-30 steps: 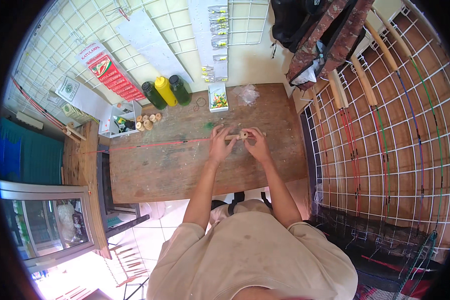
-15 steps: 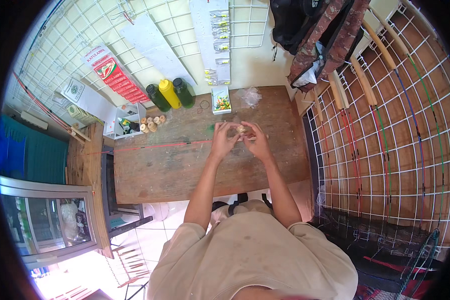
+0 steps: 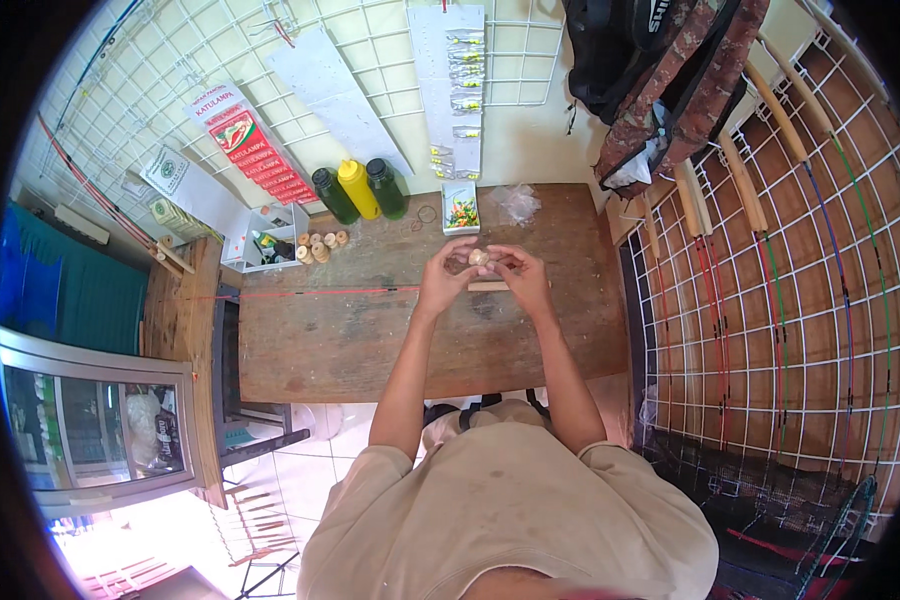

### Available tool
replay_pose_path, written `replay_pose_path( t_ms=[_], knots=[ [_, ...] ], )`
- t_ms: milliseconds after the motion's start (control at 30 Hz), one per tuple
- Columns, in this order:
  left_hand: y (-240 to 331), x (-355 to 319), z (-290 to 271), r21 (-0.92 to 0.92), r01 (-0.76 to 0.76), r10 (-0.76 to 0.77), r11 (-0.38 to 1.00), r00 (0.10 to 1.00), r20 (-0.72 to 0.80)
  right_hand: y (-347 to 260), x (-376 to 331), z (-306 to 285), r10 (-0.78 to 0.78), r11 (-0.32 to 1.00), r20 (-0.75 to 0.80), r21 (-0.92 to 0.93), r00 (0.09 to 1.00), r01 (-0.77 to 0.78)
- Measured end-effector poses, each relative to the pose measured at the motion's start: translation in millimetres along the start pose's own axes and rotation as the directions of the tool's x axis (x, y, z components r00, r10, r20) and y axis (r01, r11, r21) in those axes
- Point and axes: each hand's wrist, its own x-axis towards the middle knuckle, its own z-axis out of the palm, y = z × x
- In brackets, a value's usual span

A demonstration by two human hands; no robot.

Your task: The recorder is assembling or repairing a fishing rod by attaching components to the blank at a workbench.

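Both hands up over the middle of the wooden table (image 3: pixel 350 340), close together. Left hand (image 3: pixel 442 283) and right hand (image 3: pixel 522 280) both pinch a small round pale spool (image 3: pixel 479 257) between the fingertips, held just above the tabletop. Exact finger contact is too small to tell.

A thin red rod (image 3: pixel 310 293) lies along the table, running from the left edge toward the hands; a short wooden handle piece (image 3: pixel 488 286) shows just under them (looks like the rod's end, can't confirm).

At the table's back edge: dark green bottle (image 3: pixel 333 195), yellow bottle (image 3: pixel 358 188), green bottle (image 3: pixel 386 187) side by side. Left of them a white box (image 3: pixel 266 232), with a few small spools (image 3: pixel 320 242) beside it. A small tray of coloured bits (image 3: pixel 460 208) sits behind the hands, crumpled clear plastic bag (image 3: pixel 517 201) to its right.
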Motion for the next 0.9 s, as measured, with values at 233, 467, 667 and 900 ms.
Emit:
replay_pose_path(
  t_ms=[233, 467, 667, 900],
  knots=[
    [-1.0, 8.0, 1.7, -0.027, 0.051, -0.051, 0.998, 0.998, 0.022, -1.8, 6.1, 0.7, -0.105, 0.994, -0.149, -0.017, 0.983, 0.104],
    [-9.1, 19.3, 8.7, -0.172, -0.020, 0.005, 0.985, 0.996, -0.090, -16.3, 3.4, 4.5, -0.158, 0.960, -0.131, -0.252, 0.979, 0.121],
    [-4.5, 31.8, 5.9, -0.047, -0.030, 0.022, 0.998, 0.987, -0.159, -25.7, 9.2, 3.9, -0.156, 0.939, -0.038, -0.316, 0.987, 0.136],
    [-13.0, 39.2, -3.2, -0.093, 0.066, -0.068, 0.994, 0.997, -0.020, -33.5, 20.5, 4.6, -0.124, 0.918, -0.096, -0.389, 0.988, 0.077]
  ],
)
